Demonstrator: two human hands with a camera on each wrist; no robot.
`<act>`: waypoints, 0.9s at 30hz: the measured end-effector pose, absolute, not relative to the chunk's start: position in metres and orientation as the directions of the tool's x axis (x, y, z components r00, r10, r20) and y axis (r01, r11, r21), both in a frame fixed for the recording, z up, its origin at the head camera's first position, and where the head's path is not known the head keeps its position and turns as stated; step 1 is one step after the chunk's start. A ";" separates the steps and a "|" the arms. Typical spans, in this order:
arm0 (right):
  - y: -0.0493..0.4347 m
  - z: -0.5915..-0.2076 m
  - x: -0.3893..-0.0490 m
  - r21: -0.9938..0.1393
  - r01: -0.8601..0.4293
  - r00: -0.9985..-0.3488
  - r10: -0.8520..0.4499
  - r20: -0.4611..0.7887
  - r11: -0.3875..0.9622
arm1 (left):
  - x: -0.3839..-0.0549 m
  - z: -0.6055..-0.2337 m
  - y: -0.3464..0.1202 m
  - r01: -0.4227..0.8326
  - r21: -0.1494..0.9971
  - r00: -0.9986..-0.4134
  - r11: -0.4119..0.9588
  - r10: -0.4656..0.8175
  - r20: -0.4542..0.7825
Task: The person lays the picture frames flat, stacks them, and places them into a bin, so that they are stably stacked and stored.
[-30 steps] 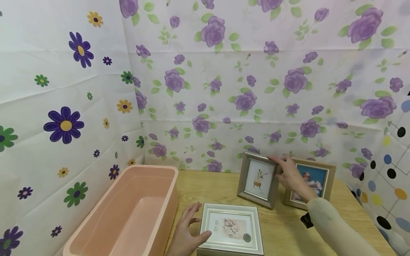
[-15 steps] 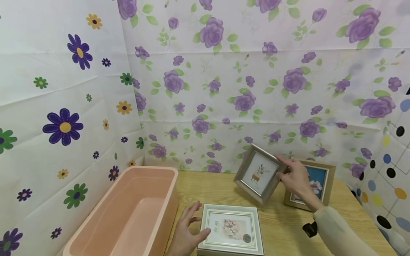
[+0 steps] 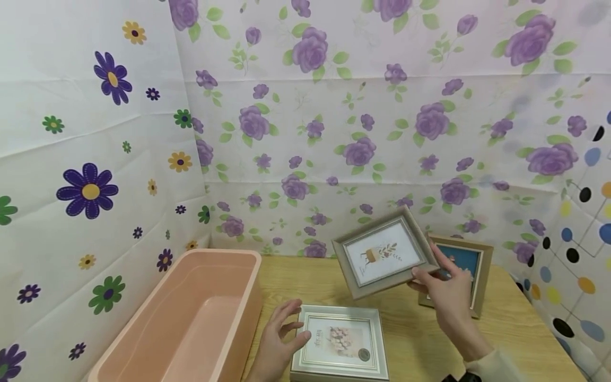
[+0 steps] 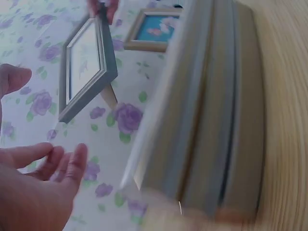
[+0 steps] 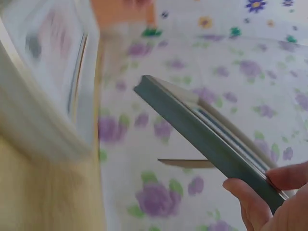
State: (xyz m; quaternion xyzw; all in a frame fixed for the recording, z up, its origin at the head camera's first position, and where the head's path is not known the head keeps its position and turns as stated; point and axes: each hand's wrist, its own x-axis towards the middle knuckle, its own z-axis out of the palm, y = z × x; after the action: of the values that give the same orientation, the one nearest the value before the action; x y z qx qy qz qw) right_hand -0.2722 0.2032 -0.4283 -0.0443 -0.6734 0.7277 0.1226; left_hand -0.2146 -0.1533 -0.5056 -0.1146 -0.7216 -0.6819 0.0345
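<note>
In the head view my right hand (image 3: 451,302) pinches the right edge of a grey photo frame (image 3: 384,253) with a plant-in-pot drawing. The photo frame is raised over the table and turned onto its side; its back stand (image 5: 185,163) sticks out in the right wrist view. At the near middle, a silver-white photo frame (image 3: 340,342) lies face up on top of a stack, whose layered sides (image 4: 207,110) fill the left wrist view. My left hand (image 3: 277,342) holds nothing, its fingers apart and loosely bent beside the stack's left edge.
A tan photo frame (image 3: 483,276) with a blue picture stands at the back right, partly hidden behind my right hand. The pink plastic tub (image 3: 258,265) stands on the left. Flowered sheets (image 3: 267,212) hang behind the wooden table (image 3: 296,276).
My right hand has lifted the grey photo frame off the table, turned it from upright onto its side and brought it nearer. My left hand has stayed beside the stack.
</note>
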 end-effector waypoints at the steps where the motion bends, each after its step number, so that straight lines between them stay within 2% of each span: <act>1: 0.200 -0.429 -0.267 -0.988 -0.094 -0.969 0.239 0.063 -0.119 | -0.215 -0.504 -0.153 0.204 0.979 -0.967 -0.016 0.154 0.204; 4: 0.189 -0.433 -0.250 -0.967 -0.020 -0.970 0.239 -0.042 -0.253 | -0.216 -0.497 -0.154 0.132 0.974 -0.944 -0.187 0.277 0.181; 7: 0.179 -0.440 -0.233 -0.938 0.057 -0.966 0.218 -0.138 -0.342 | -0.217 -0.493 -0.154 0.067 0.957 -0.911 -0.281 0.375 0.174; 11: 0.166 -0.452 -0.213 -0.902 0.133 -0.952 0.201 -0.232 -0.411 | -0.220 -0.494 -0.152 0.003 0.944 -0.886 -0.329 0.437 0.155; 17: 0.153 -0.472 -0.190 -0.857 0.177 -0.927 0.210 -0.310 -0.484 | -0.221 -0.501 -0.143 -0.122 0.920 -0.861 -0.372 0.500 0.089; 22: 0.149 -0.487 -0.177 -0.809 0.209 -0.905 0.205 -0.373 -0.549 | -0.220 -0.505 -0.139 -0.138 0.907 -0.843 -0.398 0.528 0.104; 27: 0.149 -0.499 -0.169 -0.785 0.254 -0.892 0.177 -0.416 -0.566 | -0.217 -0.506 -0.139 -0.100 0.897 -0.861 -0.431 0.489 0.139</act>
State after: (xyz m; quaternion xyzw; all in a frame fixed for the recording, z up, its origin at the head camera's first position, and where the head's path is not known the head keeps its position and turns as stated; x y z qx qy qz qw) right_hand -0.1693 0.1486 -0.4986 -0.2312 -0.4655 0.8540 -0.0226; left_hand -0.2166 -0.1389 -0.5059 -0.1939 -0.5026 -0.8233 -0.1789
